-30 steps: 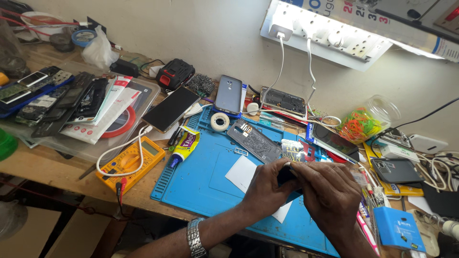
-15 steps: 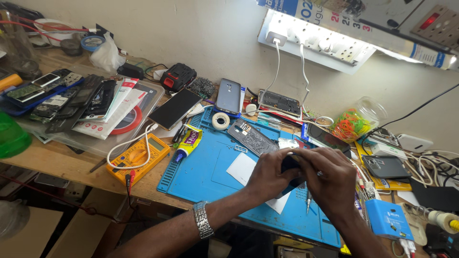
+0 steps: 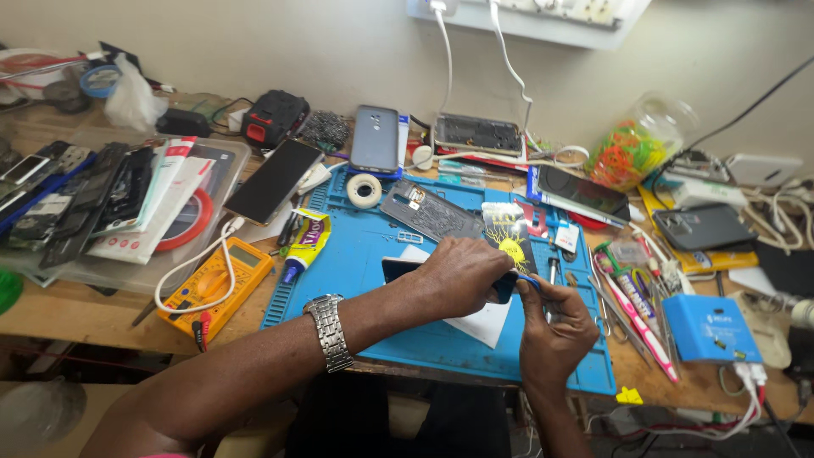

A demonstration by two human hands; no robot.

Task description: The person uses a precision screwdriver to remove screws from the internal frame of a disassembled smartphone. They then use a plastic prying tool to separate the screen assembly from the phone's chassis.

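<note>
My left hand [image 3: 462,276], with a metal watch [image 3: 329,331] on the wrist, is closed over a dark phone [image 3: 400,269] that lies on the blue work mat [image 3: 356,254]. My right hand [image 3: 553,326] sits just right of it, pinching a thin blue tool [image 3: 527,278] whose tip meets the phone's right end. A white paper sheet [image 3: 485,322] lies under both hands. Much of the phone is hidden by my left hand.
On the mat are a grey back cover [image 3: 431,212], a tape roll [image 3: 365,190] and a glue tube [image 3: 305,243]. A yellow multimeter [image 3: 216,284] sits left, a tray of phone parts [image 3: 110,203] farther left. Tweezers and pens [image 3: 632,305], a blue box [image 3: 710,329] and a jar of rubber bands [image 3: 638,144] lie right.
The camera has drawn closer and tilted down. My hands have parted slightly: the left stays on the phone, and the right now sits lower with the blue tool at the phone's end.
</note>
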